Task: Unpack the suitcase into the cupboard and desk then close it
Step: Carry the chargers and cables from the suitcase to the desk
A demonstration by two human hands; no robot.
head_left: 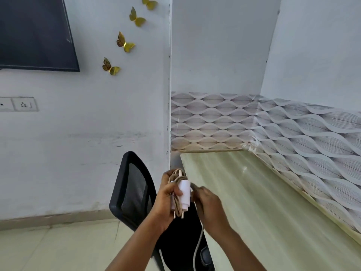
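Observation:
A white charger plug (185, 193) with its coiled cable sits between my two hands, just left of the desk's near corner. My left hand (167, 200) grips the bundle of coiled cable and the plug from the left. My right hand (208, 204) pinches the cable on the plug's right side. A loose length of white cable (197, 249) hangs down below my hands. The pale green desk (263, 202) stretches to the right, its top bare. Neither the suitcase nor the cupboard is in view.
A black mesh office chair (134, 190) stands below my hands, against the desk's left edge. Wave-patterned wallpaper (293, 133) lines the walls behind the desk. A dark screen (35, 34), gold butterfly stickers (125, 43) and wall sockets (18, 104) are on the left wall.

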